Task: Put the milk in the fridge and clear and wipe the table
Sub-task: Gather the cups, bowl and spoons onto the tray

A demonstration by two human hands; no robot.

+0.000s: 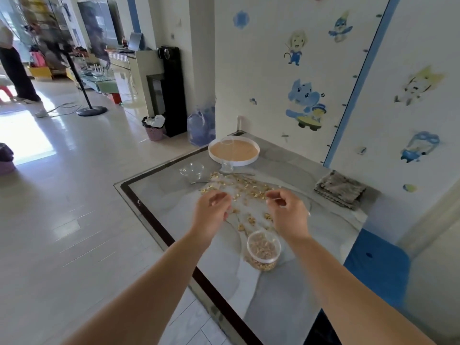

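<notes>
Several golden cereal pieces [245, 192] lie scattered over the grey marble table [171, 197]. My left hand [212, 211] hovers over their left side with curled fingers, and I cannot see what is inside them. My right hand [286, 211] hovers over their right side, thumb and forefinger pinched together on what looks like a small cereal piece. A clear round tub [263, 250], part full of cereal, stands just below and between my hands. A folded grey cloth [339, 190] lies at the table's right edge. No milk is in view.
At the table's far end are a round white tray [234, 151], a clear glass [227, 165], a glass bowl [192, 170] and a spoon [200, 182]. A blue seat [375, 266] stands to the right. A person [12, 66] stands far left beside a fan stand [92, 110].
</notes>
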